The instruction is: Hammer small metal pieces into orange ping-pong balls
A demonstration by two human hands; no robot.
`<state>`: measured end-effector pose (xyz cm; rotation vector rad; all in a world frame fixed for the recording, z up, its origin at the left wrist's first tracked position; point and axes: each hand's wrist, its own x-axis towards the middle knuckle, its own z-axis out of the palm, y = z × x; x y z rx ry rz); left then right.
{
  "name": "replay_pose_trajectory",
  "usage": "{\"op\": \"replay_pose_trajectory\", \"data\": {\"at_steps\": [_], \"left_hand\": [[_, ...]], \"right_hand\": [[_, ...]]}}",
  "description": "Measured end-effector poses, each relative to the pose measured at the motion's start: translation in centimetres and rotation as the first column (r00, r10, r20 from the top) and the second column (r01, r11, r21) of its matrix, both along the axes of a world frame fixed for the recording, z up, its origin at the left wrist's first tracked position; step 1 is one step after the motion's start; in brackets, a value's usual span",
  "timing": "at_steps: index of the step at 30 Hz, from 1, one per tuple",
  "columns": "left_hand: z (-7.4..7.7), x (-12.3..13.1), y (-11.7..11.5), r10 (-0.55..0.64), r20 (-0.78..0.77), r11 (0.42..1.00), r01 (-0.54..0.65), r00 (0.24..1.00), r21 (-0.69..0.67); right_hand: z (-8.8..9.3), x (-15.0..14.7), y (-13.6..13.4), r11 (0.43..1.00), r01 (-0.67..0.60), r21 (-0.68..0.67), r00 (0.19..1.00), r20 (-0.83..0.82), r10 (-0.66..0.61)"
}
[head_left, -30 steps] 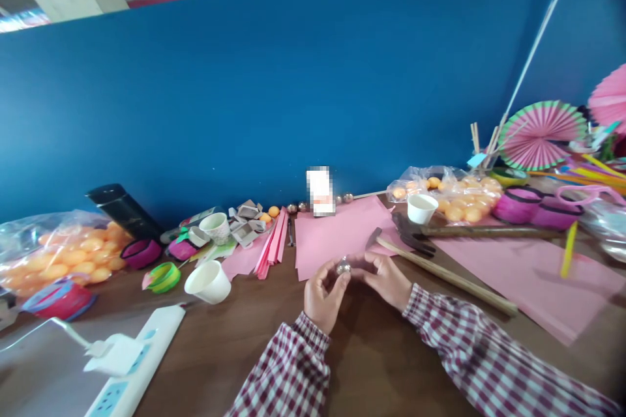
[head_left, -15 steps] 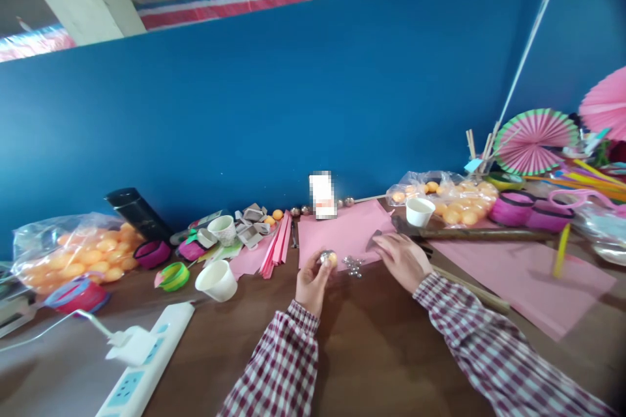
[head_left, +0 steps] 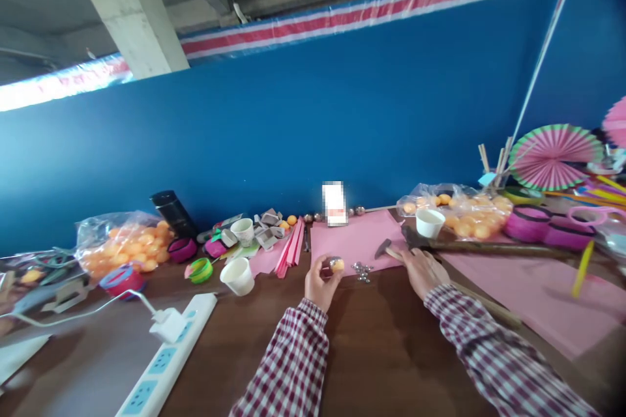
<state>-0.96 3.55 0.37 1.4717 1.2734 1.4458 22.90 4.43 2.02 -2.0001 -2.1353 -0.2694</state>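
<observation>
My left hand (head_left: 320, 281) pinches a small orange ball (head_left: 336, 265) between thumb and fingertips, just above the brown table. A small cluster of shiny metal pieces (head_left: 362, 270) lies on the edge of the pink paper (head_left: 357, 240) right of the ball. My right hand (head_left: 422, 270) rests curled over the wooden handle of a small hammer (head_left: 391, 251), whose dark head points left onto the pink paper. Both sleeves are red and white check.
A white power strip (head_left: 161, 361) with a plug lies at the left. White paper cups (head_left: 238, 275) stand nearby. Bags of orange balls (head_left: 122, 249) sit left and right, with a larger hammer (head_left: 469, 246), pink paper fans (head_left: 555, 155), and a blue wall behind.
My hands were together around a small shiny thing; they have parted. The left keeps the ball, metal pieces now lie on the paper, and the right has gone to the hammer handle. The camera tilted up.
</observation>
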Motion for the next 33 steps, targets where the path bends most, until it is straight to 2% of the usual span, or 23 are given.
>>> {"op": "replay_pose_trajectory", "data": {"at_steps": [3, 8, 11, 13, 18, 23, 27, 33], "left_hand": [[-0.1, 0.0, 0.1, 0.014, -0.024, 1.0, -0.013, 1.0, 0.005], [-0.5, 0.1, 0.3, 0.018, -0.071, 0.999, -0.02, 0.997, -0.028], [-0.5, 0.3, 0.3, 0.0, -0.1, 1.0, -0.001, 0.995, -0.014], [-0.5, 0.4, 0.2, -0.025, -0.114, 1.0, 0.024, 0.993, -0.006], [-0.7, 0.6, 0.0, -0.047, -0.182, 0.999, 0.048, 0.982, 0.005], [-1.2, 0.4, 0.0, -0.044, -0.193, 0.999, 0.044, 0.98, -0.006], [-1.1, 0.5, 0.0, -0.071, -0.219, 0.996, 0.08, 0.973, 0.037], [-0.9, 0.5, -0.1, 0.027, -0.306, 0.994, 0.008, 0.952, 0.113]], "right_hand": [[0.5, -0.8, -0.6, 0.991, -0.032, 0.128, 0.999, 0.026, 0.029], [1.9, -3.0, -2.4, 0.935, -0.195, 0.295, 0.981, 0.042, 0.192], [2.3, -4.2, -3.3, 0.883, -0.318, 0.344, 0.948, 0.091, 0.306], [2.3, -4.7, -3.7, 0.864, -0.343, 0.369, 0.939, 0.106, 0.328], [2.1, -4.8, -3.8, 0.848, -0.254, 0.464, 0.966, 0.077, 0.247], [1.8, -4.8, -3.6, 0.867, -0.283, 0.411, 0.959, 0.105, 0.263], [1.8, -4.6, -3.5, 0.877, -0.236, 0.417, 0.972, 0.094, 0.217], [1.8, -4.7, -3.6, 0.869, -0.275, 0.413, 0.961, 0.1, 0.256]]}}
